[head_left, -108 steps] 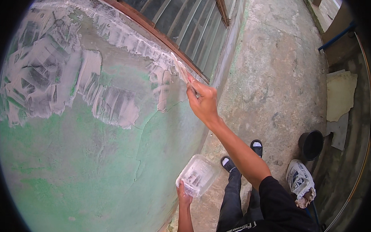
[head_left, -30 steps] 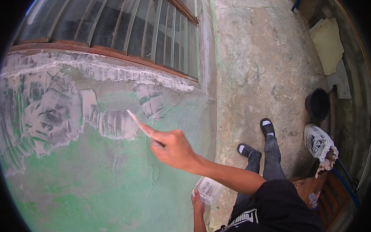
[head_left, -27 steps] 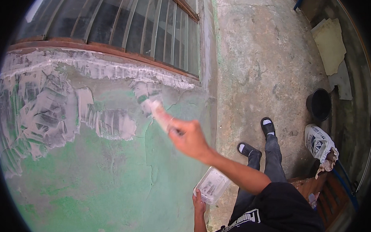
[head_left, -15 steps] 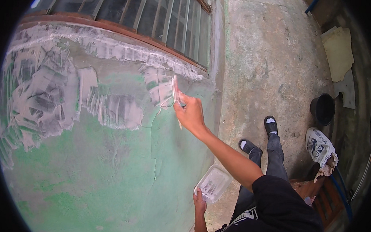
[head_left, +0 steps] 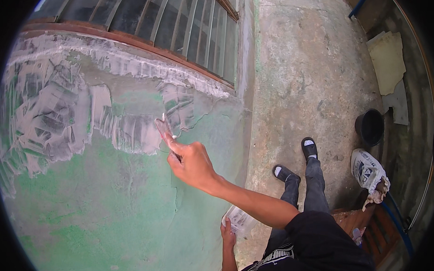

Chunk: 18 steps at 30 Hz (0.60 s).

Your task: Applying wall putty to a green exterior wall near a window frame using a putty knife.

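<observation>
My right hand (head_left: 192, 165) reaches out to the green wall (head_left: 124, 199), its fingers closed on a thin, flat putty spreader (head_left: 163, 119). Little of the tool shows; the fingers cover most of it. It is at the right end of the lower patch of whitish putty (head_left: 136, 132), and I cannot tell whether it touches the wall. Low down near my body, my left hand (head_left: 228, 234) grips the edge of a clear rectangular plastic tub (head_left: 239, 220) with whitish smears inside. My right forearm hides part of the tub.
Above the putty is a louvred window (head_left: 182, 27) with a wooden frame. On the concrete floor (head_left: 300, 81) at right stand a black bucket (head_left: 369, 127) and a white sack (head_left: 367, 169). Broken board sheets (head_left: 388, 62) lean farther back. A brown wooden piece (head_left: 352, 219) lies behind me.
My right hand has moved left and down along the wall with the spreader. The right forearm now covers more of the tub. The view has shifted slightly.
</observation>
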Motion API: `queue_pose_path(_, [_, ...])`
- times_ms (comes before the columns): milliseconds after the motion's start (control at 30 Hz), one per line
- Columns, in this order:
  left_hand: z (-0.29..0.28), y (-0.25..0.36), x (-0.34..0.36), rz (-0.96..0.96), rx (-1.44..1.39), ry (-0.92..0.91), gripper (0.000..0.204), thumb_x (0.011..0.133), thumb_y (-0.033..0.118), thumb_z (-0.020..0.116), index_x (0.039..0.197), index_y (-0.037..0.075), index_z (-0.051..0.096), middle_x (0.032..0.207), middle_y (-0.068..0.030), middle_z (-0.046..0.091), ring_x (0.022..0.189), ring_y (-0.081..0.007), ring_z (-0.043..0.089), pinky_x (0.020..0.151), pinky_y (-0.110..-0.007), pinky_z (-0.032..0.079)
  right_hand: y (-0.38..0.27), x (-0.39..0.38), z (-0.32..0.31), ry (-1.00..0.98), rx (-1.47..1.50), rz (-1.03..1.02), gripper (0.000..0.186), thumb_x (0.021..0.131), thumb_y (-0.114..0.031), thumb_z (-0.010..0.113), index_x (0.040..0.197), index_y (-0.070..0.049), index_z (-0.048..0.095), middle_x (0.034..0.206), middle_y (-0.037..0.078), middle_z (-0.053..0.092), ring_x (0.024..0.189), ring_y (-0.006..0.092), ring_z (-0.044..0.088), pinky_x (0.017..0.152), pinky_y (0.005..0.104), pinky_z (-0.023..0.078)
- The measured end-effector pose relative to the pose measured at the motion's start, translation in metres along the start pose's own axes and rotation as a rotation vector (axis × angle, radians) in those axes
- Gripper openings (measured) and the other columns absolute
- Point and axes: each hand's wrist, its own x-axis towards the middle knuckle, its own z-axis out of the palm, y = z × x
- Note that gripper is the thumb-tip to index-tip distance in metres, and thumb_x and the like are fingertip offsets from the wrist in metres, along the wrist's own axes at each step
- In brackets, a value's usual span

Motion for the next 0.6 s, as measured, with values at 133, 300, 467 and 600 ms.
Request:
queue_pose_path(133, [0.008, 0.004, 0.006, 0.037, -0.035, -0.043, 0.045, 0.102, 0.035, 0.050, 0.130, 0.000, 0.049, 0.122, -0.0139, 0.062, 0.109, -0.0266, 0.063, 0.093, -0.040, 0.052, 0.014, -0.011, -0.019, 0.044, 0.223, -0.085, 0.036, 0.083, -0.001, 0.062, 0.118, 0.002, 0.066, 0.071, 0.020, 0.061, 0.060, 0.0040, 0.053, 0.054, 0.0265, 0.047])
queue_pose_path(300, [0.012, 0.009, 0.006, 0.023, -0.088, -0.057, 0.041, 0.103, 0.029, 0.049, 0.130, -0.002, 0.052, 0.122, -0.0131, 0.063, 0.110, -0.0235, 0.062, 0.098, -0.037, 0.047, 0.049, -0.004, -0.055, 0.227, 0.071, 0.106, 0.032, 0.084, -0.004, 0.062, 0.116, 0.000, 0.067, 0.077, 0.020, 0.066, 0.065, 0.0051, 0.060, 0.054, 0.0286, 0.049])
queue_pose_path(467, [0.009, 0.012, -0.001, 0.031, -0.113, -0.053, 0.042, 0.103, 0.030, 0.050, 0.129, -0.003, 0.053, 0.123, -0.0135, 0.062, 0.111, -0.0231, 0.061, 0.098, -0.037, 0.047, 0.064, 0.046, -0.056, 0.302, -0.191, 0.041, 0.037, 0.082, -0.007, 0.061, 0.118, -0.002, 0.066, 0.071, 0.024, 0.062, 0.054, 0.0134, 0.061, 0.051, 0.0315, 0.046])
queue_pose_path(600, [-0.002, 0.010, -0.005, 0.042, -0.113, -0.002, 0.042, 0.103, 0.030, 0.050, 0.129, -0.003, 0.052, 0.123, -0.0133, 0.062, 0.111, -0.0230, 0.061, 0.098, -0.037, 0.048, 0.054, 0.077, -0.031, 0.324, -0.214, -0.173, 0.044, 0.079, -0.006, 0.061, 0.123, -0.003, 0.064, 0.068, 0.026, 0.056, 0.045, 0.0219, 0.058, 0.049, 0.0328, 0.044])
